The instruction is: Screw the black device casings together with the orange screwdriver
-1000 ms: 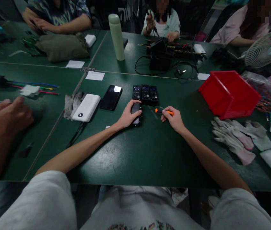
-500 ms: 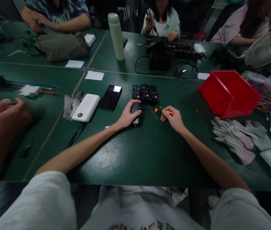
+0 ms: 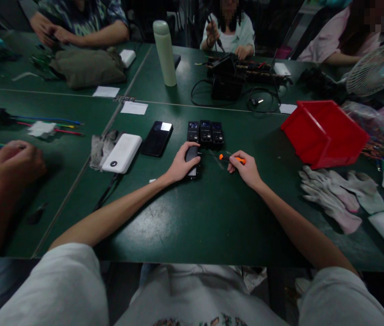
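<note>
My left hand (image 3: 181, 162) is closed around a small black box-shaped device (image 3: 191, 155), fingers at its far end and thumb across its near part. The device lies on the green table. In my right hand (image 3: 244, 166) is a screwdriver (image 3: 241, 160) with an orange and black handle, pinched between thumb and fingers. Its thin shaft points left toward the device's right side; whether the tip touches is too fine to tell. Just beyond my left hand, three similar black devices (image 3: 206, 132) stand side by side.
Left of my hands lie a black phone (image 3: 157, 138) and a white power bank (image 3: 122, 153) on a grey glove. A red bin (image 3: 325, 133), work gloves (image 3: 334, 194) and a fan (image 3: 378, 68) are at right. A green bottle (image 3: 165, 54) stands beyond. A neighbour's hand (image 3: 11, 165) rests at far left.
My hands, the device and the screwdriver stay practically in place. The neighbour's hand at far left has turned slightly, and the hands of the person at the back left have shifted.
</note>
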`<state>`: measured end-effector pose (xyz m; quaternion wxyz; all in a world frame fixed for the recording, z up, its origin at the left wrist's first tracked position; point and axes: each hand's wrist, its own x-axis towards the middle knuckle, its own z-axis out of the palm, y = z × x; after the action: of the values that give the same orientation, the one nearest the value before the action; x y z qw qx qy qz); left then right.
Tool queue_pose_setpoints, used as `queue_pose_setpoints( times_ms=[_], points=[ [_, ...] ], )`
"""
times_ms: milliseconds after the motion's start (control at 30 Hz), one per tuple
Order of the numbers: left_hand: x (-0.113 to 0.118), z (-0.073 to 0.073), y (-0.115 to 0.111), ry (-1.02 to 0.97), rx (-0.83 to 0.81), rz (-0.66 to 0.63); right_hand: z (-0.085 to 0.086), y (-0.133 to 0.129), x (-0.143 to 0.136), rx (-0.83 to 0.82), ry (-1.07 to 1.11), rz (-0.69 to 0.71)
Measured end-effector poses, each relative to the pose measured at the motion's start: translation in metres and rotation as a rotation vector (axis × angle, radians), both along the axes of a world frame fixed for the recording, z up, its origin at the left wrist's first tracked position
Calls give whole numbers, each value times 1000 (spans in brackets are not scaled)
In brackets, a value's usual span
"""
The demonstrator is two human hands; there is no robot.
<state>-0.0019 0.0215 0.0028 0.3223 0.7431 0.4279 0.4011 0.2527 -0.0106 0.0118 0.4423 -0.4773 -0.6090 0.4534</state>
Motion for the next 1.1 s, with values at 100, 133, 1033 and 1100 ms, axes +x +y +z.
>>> queue_pose_setpoints(
  times_ms=[100, 133, 1033, 1100],
  points=[
    [0, -1, 0, -7, 1, -1, -2, 1, 1, 6, 1, 3],
    [0, -1, 0, -10, 0, 0, -2, 1, 1, 6, -2, 3],
    [-1, 1, -1, -14, -7, -8, 0, 0, 1, 4, 7, 7],
    [-1, 1, -1, -18, -16, -6, -2, 1, 1, 7, 7, 7]
  ],
)
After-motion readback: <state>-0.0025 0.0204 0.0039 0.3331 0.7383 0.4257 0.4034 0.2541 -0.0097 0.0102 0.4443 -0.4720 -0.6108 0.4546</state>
